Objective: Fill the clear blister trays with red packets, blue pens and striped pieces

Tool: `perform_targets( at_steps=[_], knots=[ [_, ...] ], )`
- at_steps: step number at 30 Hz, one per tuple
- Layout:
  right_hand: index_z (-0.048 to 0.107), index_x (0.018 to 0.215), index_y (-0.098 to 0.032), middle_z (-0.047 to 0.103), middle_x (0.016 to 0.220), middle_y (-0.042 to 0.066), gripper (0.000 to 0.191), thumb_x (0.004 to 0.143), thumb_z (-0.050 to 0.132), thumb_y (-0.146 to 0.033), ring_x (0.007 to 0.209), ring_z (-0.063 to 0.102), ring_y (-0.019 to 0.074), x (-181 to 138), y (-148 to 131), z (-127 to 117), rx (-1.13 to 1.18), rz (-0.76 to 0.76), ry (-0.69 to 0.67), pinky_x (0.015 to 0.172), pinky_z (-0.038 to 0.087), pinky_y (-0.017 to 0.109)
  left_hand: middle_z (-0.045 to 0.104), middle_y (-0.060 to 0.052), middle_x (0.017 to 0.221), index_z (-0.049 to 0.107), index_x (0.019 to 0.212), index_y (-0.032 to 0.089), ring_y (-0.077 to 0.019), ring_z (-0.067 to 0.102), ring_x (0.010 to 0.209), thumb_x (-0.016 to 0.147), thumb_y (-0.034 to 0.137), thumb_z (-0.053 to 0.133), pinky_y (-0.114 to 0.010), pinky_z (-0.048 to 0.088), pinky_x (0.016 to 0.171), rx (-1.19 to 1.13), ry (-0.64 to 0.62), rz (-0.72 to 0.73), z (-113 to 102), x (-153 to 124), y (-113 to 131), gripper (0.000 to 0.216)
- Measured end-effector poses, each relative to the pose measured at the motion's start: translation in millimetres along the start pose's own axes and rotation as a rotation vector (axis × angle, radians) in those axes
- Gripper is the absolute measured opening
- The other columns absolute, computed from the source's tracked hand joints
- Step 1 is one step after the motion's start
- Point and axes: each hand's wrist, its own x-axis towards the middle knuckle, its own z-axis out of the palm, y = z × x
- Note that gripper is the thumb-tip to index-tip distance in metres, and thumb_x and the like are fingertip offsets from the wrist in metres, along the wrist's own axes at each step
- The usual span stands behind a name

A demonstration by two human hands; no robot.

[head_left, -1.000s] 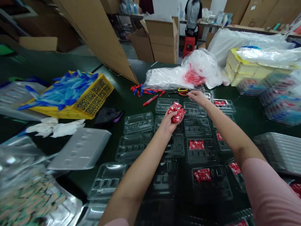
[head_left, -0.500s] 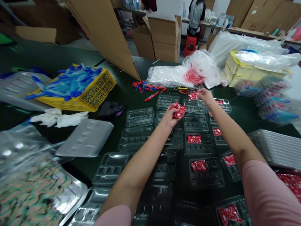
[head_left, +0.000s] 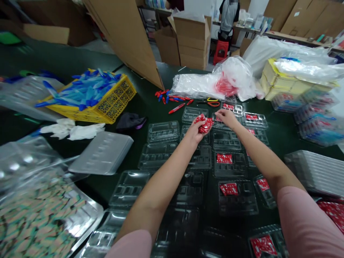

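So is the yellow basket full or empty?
Full. The yellow basket has blue things heaped up past its rim. They hide its bottom.

White-speckled red packets (head_left: 204, 125) and clear trays (head_left: 162, 132) stand out against a dark green tabletop (head_left: 146, 95), a yellow, lattice-patterned crate (head_left: 112, 104), light-and-dark-blue plastic pieces (head_left: 88, 87) and pink sleeves (head_left: 301, 211).
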Motion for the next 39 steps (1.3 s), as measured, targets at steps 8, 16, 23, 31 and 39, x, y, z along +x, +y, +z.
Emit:
perform_targets(
  at_steps=[8,16,23,31,39],
  knots=[
    [0.071,0.079,-0.017,0.064,0.066,-0.002,0.020,0.077,0.064,-0.036,0.061,0.053,0.0110,-15,-45,13,0.289,-0.116,-0.244,0.059,0.038,0.023,0.069,0.001,0.089,0.055,0.098,0.024,-0.0199,0.068,0.089,0.062,-0.001,0.063,-0.051,0.055,0.088,-0.074,0.027,0.027,-16,-2,3,0.043],
    [0.063,0.070,-0.019,0.062,0.068,-0.001,0.006,0.075,0.060,-0.017,0.064,0.053,0.0125,-21,-72,33,0.008,-0.228,-0.105,0.064,0.038,0.024,0.068,0.002,0.082,0.058,0.095,0.023,-0.0160,0.066,0.076,0.060,-0.001,0.060,-0.044,0.057,0.082,-0.063,0.034,0.069,-33,-9,14,0.042],
    [0.059,0.081,-0.020,0.060,0.074,0.000,0.012,0.082,0.048,-0.016,0.071,0.051,0.0151,-4,-91,57,0.016,-0.288,-0.007,0.071,0.039,0.025,0.068,-0.001,0.084,0.059,0.094,0.022,-0.0199,0.067,0.082,0.058,-0.003,0.057,-0.045,0.056,0.083,-0.052,0.055,0.021,-38,-6,34,0.043],
    [0.064,0.085,-0.016,0.065,0.083,0.005,0.018,0.085,0.046,-0.015,0.081,0.057,0.0179,66,-77,73,-0.098,-0.043,0.193,0.081,0.041,0.027,0.066,0.003,0.081,0.058,0.093,0.023,-0.0178,0.067,0.083,0.060,-0.004,0.054,-0.045,0.056,0.087,-0.121,0.094,0.083,-57,-6,52,0.042],
    [0.071,0.086,-0.016,0.071,0.092,0.010,0.012,0.079,0.061,-0.014,0.090,0.062,0.0233,92,-54,96,-0.346,0.098,0.071,0.083,0.044,0.032,0.067,0.001,0.087,0.060,0.092,0.023,-0.0215,0.067,0.096,0.062,-0.002,0.057,-0.046,0.054,0.091,-0.136,0.078,0.158,-68,2,71,0.040]
  ],
)
